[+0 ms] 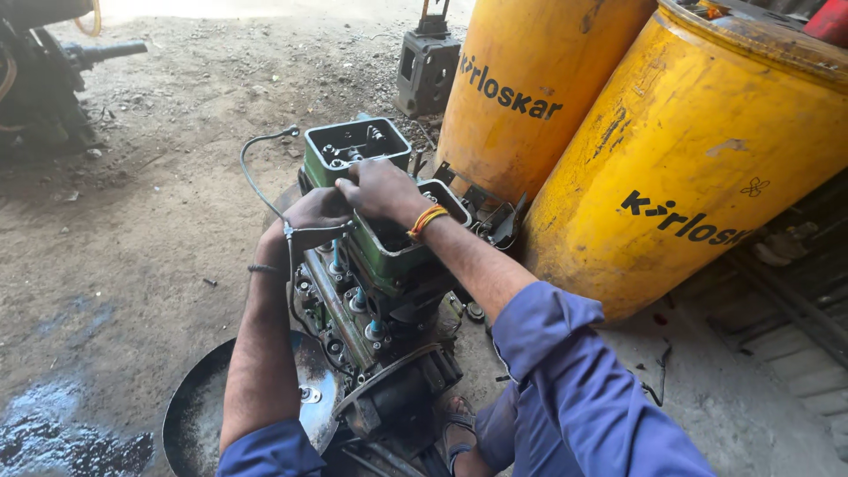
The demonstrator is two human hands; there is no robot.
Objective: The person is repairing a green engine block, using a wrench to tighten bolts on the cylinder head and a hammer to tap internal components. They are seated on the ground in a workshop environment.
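From the head camera, the green engine block [380, 265] is lying on the dirt floor [159, 221] with its long axis running away from the person toward two yellow drums [707, 150], a round metal pan [199, 415] sitting by its near left side. The right hand [378, 189] is pressing down, fingers curled, on the block's upper edge between its two open head cavities. The left hand [311, 216] is touching it just alongside and gripping a thin metal pipe [265, 190] at the block's left edge; both hands are equally near.

You were in a rough engine repair yard. Oil-stained dirt floor [132, 265], two yellow drums [689, 159], a stripped green engine [389, 256] over a metal pan [199, 415].
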